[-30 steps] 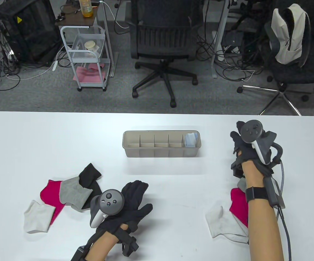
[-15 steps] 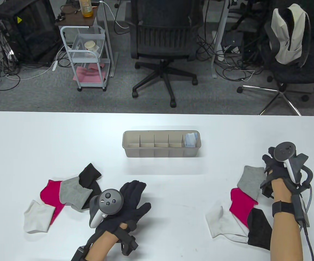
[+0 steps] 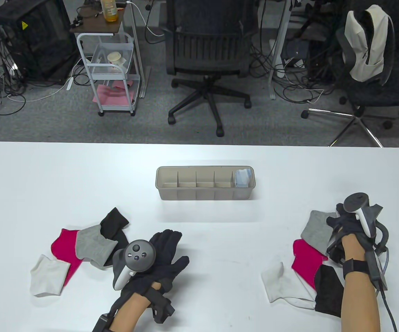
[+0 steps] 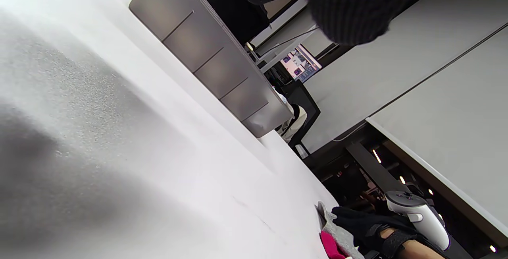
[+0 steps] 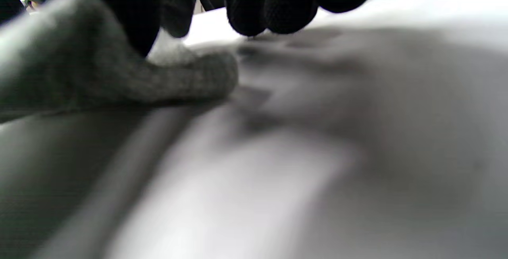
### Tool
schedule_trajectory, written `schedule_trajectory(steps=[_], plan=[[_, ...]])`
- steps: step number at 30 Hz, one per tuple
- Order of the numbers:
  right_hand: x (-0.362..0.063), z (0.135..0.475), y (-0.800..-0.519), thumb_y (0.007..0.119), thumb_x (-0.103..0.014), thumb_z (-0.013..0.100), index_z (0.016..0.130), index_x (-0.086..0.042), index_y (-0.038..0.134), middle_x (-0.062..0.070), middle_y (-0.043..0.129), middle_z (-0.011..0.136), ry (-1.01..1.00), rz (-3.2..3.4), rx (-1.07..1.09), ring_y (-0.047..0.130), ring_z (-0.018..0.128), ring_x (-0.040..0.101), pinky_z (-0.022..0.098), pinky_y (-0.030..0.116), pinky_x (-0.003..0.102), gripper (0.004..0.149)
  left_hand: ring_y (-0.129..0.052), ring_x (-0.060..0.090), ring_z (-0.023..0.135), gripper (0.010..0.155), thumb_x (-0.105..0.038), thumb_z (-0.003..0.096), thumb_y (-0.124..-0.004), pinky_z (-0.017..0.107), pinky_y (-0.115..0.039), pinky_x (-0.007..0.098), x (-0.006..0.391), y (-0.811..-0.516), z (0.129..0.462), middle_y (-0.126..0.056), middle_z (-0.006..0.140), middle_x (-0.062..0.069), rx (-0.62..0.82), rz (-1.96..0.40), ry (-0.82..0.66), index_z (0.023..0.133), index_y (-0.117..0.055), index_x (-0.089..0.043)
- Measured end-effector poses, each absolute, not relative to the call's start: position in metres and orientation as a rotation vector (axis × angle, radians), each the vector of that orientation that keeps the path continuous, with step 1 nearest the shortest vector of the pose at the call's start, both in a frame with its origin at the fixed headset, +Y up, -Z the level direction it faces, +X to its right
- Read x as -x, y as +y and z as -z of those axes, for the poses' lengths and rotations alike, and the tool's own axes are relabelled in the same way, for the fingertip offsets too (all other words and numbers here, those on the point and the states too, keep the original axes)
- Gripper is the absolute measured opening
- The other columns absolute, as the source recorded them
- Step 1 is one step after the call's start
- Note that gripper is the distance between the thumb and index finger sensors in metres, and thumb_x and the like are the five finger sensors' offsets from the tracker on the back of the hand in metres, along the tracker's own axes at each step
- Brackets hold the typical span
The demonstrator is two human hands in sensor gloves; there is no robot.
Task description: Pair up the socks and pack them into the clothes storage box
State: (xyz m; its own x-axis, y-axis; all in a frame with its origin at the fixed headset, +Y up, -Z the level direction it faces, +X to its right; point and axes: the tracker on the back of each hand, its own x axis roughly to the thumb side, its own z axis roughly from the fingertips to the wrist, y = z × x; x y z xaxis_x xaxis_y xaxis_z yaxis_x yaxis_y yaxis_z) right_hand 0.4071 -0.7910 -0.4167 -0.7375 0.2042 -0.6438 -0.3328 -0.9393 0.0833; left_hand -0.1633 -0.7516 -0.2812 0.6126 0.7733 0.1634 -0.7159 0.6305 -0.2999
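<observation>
**Desk:** Caught at which step?

**Photographer:** Judged to be the start of a second pair. Pinched the grey sock (image 3: pixel 318 230) at its right edge with the right hand (image 3: pixel 344 221), thumb against fingers, as seen in the right wrist view. Lay on the surface (image 3: pixel 199 242) with its lower edge over a pink sock (image 3: pixel 304 261), not yet raised.

**Desk:** And the left hand (image 3: pixel 158 256)?

**Photographer:** Held nothing. Rested flat on the surface with fingers straight, just beside the left pile.

**Desk:** Where was the storage box (image 3: pixel 204 185)?

**Photographer:** Stood at mid-surface, well apart from both piles. Carried one pale blue pair (image 3: pixel 242 178) in its rightmost compartment, with the other compartments unfilled.

**Desk:** Needed next?

**Photographer:** Probably a clean lift of the grey sock off the pink one without dragging it along. Then a carry across to the matching grey sock (image 3: pixel 94 243), spotted on top of the left pile. Likely best taken with the left hand, being closest. Called for lining up and folding before any trip to the box.
</observation>
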Motion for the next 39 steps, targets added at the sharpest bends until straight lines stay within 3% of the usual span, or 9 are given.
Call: schedule_trajectory(steps=[5,10,14,20,23,30,39], plan=[[-0.41,0.418,-0.794,0.09,-0.044,0.035,0.094,-0.048,0.066,0.008,0.048,0.115,0.28,-2.611,0.968,0.063,0.089,0.029,0.069,0.056,0.047,0.064,-0.011,0.05,0.11,0.079,-0.048,0.0506,-0.07,0.068,-0.017,0.075,0.163,-0.753,0.28,-0.021,0.122,0.021,0.22,-0.861,-0.283,0.113,-0.032,-0.018],[-0.405,0.419,-0.79,0.092,-0.038,0.036,0.073,-0.046,0.081,0.007,0.064,0.109,0.15,-2.67,0.964,0.072,0.085,0.028,0.065,0.062,0.046,0.04,-0.011,0.05,0.11,0.079,-0.048,0.0506,-0.07,0.068,-0.017,0.075,0.163,-0.753,0.28,-0.021,0.122,0.021,0.222,-0.859,-0.288,0.113,-0.032,-0.018],[-0.405,0.417,-0.778,0.091,-0.04,0.035,0.073,-0.048,0.08,0.005,0.074,0.105,0.108,-2.698,0.947,0.08,0.084,0.027,0.063,0.069,0.046,0.04,-0.011,0.05,0.11,0.079,-0.048,0.0506,-0.07,0.068,-0.016,0.075,0.163,-0.752,0.28,-0.021,0.122,0.021,0.221,-0.872,-0.289,0.113,-0.032,-0.018],[-0.41,0.407,-0.73,0.09,-0.039,0.036,0.074,-0.049,0.078,-0.009,0.098,0.085,-0.019,-2.688,0.882,0.097,0.073,0.017,0.053,0.08,0.04,0.04,-0.011,0.05,0.11,0.079,-0.047,0.0507,-0.07,0.068,-0.016,0.075,0.162,-0.751,0.28,-0.021,0.122,0.021,0.216,-0.887,-0.296,0.113,-0.033,-0.017],[-0.406,0.399,-0.701,0.09,-0.04,0.036,0.074,-0.049,0.078,-0.012,0.1,0.076,-0.131,-2.744,0.815,0.098,0.063,0.014,0.048,0.081,0.035,0.041,-0.012,0.05,0.11,0.078,-0.047,0.0507,-0.07,0.068,-0.017,0.075,0.161,-0.75,0.279,-0.021,0.122,0.021,0.214,-0.896,-0.305,0.113,-0.033,-0.017],[-0.381,0.382,-0.638,0.087,-0.04,0.037,0.077,-0.045,0.078,-0.011,0.1,0.074,-0.363,-2.782,0.638,0.099,0.06,0.013,0.046,0.082,0.033,0.041,-0.013,0.051,0.109,0.078,-0.047,0.0507,-0.07,0.068,-0.018,0.075,0.158,-0.746,0.276,-0.025,0.121,0.022,0.203,-0.916,-0.33,0.113,-0.034,-0.017],[-0.315,0.36,-0.571,0.089,-0.039,0.036,0.074,-0.047,0.082,-0.012,0.101,0.074,-0.537,-2.786,0.284,0.1,0.062,0.011,0.048,0.084,0.032,0.04,-0.017,0.052,0.109,0.078,-0.045,0.0506,-0.072,0.068,-0.022,0.075,0.153,-0.741,0.273,-0.027,0.121,0.023,0.196,-0.955,-0.355,0.113,-0.036,-0.015]])
